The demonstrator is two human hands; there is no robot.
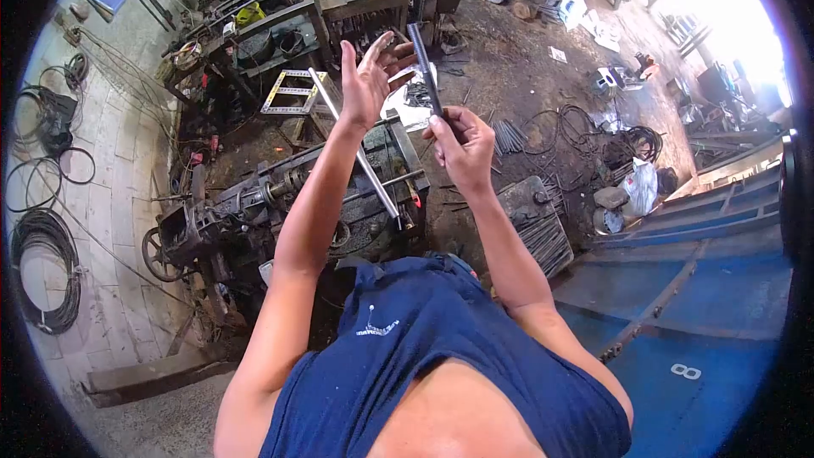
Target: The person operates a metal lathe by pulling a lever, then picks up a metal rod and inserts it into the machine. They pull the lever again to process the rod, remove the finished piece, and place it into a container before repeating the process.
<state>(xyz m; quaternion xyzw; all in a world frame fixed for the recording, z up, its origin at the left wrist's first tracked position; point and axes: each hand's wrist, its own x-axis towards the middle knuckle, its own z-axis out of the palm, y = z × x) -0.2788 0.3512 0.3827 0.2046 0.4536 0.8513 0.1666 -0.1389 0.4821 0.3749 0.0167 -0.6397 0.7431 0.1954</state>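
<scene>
A dark metal rod [426, 68] stands nearly upright in front of me, tilted a little to the left at its top. My right hand [465, 148] is closed round its lower end. My left hand [370, 78] is raised to the left of the rod, fingers spread and holding nothing; its fingertips come near the rod, and I cannot tell whether they touch it. Behind my left forearm, a long shiny metal bar [377, 182] slants across the lathe [297, 178], partly hidden by the arm.
A workbench [365, 2] with tools stands at the back. Thin metal rods [543, 246] lie on a stand at the right, near a blue panel [704, 314]. Cable coils [42, 271] hang on the left wall. Wire loops [577, 131] and a white bag [640, 187] lie on the floor.
</scene>
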